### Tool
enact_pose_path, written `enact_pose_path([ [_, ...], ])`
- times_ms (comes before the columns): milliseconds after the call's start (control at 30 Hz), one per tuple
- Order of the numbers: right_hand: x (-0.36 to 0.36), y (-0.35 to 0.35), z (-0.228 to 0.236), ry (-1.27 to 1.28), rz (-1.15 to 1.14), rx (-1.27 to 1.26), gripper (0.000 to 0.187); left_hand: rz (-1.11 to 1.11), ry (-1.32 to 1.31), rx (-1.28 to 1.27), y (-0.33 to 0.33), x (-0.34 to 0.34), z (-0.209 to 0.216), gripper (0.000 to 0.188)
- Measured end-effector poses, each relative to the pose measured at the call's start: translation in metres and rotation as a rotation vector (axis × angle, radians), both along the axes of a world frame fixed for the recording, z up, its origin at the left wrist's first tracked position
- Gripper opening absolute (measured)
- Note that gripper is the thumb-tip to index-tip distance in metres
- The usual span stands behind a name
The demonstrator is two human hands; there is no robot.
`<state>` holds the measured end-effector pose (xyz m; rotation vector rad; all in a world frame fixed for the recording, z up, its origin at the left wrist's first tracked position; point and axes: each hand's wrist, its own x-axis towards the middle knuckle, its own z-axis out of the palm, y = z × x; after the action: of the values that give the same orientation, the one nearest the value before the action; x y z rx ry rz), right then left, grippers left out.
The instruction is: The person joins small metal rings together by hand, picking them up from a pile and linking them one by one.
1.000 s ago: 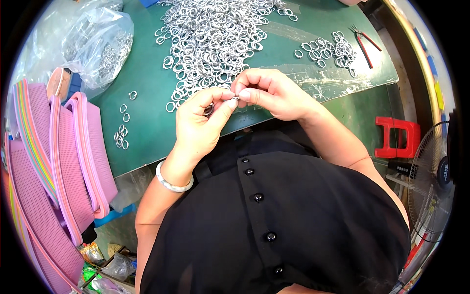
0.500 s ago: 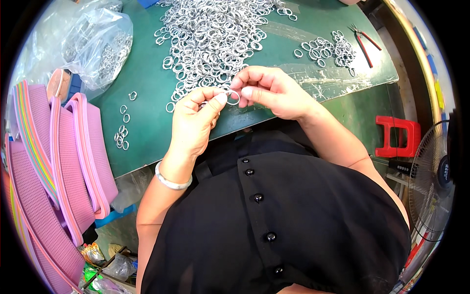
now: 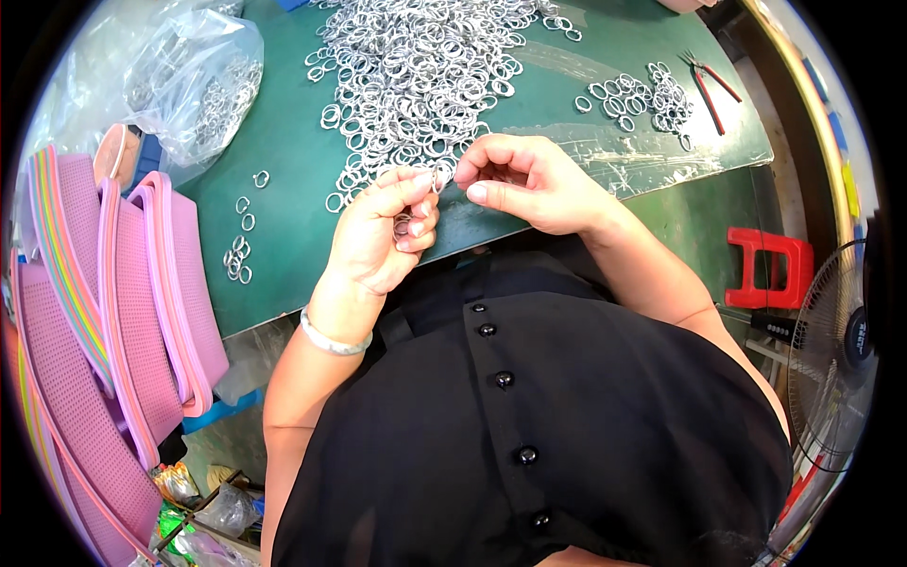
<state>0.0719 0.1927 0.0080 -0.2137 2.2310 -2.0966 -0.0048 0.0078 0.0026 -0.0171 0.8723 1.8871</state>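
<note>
My left hand (image 3: 387,222) pinches a silvery metal ring (image 3: 437,180) upright between thumb and forefinger. More metal rings (image 3: 403,225) are held under its curled fingers, against the palm. Just to the right, my right hand (image 3: 539,184) has its thumb and bent forefinger apart, their tips close to the pinched ring; nothing shows between them. Beyond both hands a large heap of the same metal rings (image 3: 416,80) spreads over the green table (image 3: 293,227). Its near end reaches almost to my left fingers.
Loose rings (image 3: 238,257) lie at left, and a smaller ring pile (image 3: 652,99) at right beside red-handled pliers (image 3: 709,92). A clear plastic bag (image 3: 194,90) holds more rings. Pink perforated baskets (image 3: 179,283) stand along the left edge. A red stool (image 3: 798,269) and fan (image 3: 831,350) are at right.
The right fingers have drawn slightly away from the ring and opened. My left hand has turned a little, bringing the rings in its palm into sight.
</note>
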Motion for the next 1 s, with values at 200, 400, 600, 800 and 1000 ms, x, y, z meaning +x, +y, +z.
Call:
enact_pose_path([
  [200, 0.000, -0.001, -0.001, 0.018, -0.003, 0.001, 0.013, -0.077, -0.063, 0.049, 0.001, -0.001, -0.003, 0.011],
  [400, 0.000, 0.000, 0.000, 0.045, -0.016, 0.031, 0.012, -0.109, -0.074, 0.120, 0.000, 0.000, -0.007, 0.013],
  [600, -0.003, 0.004, -0.002, 0.122, -0.056, 0.154, 0.010, -0.163, -0.014, 0.145, -0.002, -0.001, -0.009, 0.013],
  [800, -0.008, 0.016, -0.010, 0.327, -0.313, 0.527, 0.008, -0.186, -0.023, 0.183, -0.001, -0.001, -0.010, 0.015],
  [1000, -0.010, 0.025, -0.016, 0.436, -0.420, 0.888, 0.010, -0.112, 0.033, 0.124, 0.000, -0.001, -0.001, 0.024],
])
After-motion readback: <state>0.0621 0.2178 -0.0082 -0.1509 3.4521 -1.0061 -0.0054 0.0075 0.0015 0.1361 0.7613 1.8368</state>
